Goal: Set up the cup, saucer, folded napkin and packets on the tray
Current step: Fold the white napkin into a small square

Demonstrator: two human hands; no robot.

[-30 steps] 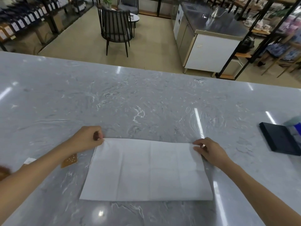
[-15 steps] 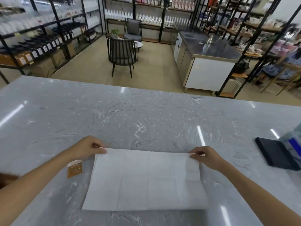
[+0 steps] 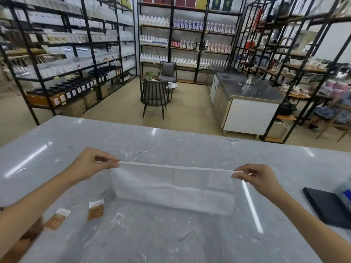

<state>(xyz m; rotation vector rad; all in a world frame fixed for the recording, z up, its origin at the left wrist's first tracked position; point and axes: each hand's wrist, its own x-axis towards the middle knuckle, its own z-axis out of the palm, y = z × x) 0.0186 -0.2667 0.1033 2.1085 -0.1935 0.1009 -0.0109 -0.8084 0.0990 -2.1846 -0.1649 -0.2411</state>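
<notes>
A white paper napkin (image 3: 173, 186) hangs stretched above the grey marble counter (image 3: 171, 234), its lower edge resting on the stone. My left hand (image 3: 91, 164) pinches its upper left corner and my right hand (image 3: 256, 179) pinches its upper right corner. Two brown and white packets lie flat at the lower left: one packet (image 3: 95, 209) nearer the napkin, the other packet (image 3: 57, 219) by my left forearm. A dark flat tray (image 3: 326, 207) sits at the right edge of the counter. No cup or saucer is visible.
A blurred bluish object (image 3: 344, 192) overlaps the tray's far right side. A brown object (image 3: 24, 242) shows at the lower left corner under my left arm. Beyond the counter are shelves, chairs and a steel-topped cabinet.
Both hands have lifted the napkin's far edge off the counter, so it now hangs upright instead of lying flat. The camera has tilted up, showing more of the room.
</notes>
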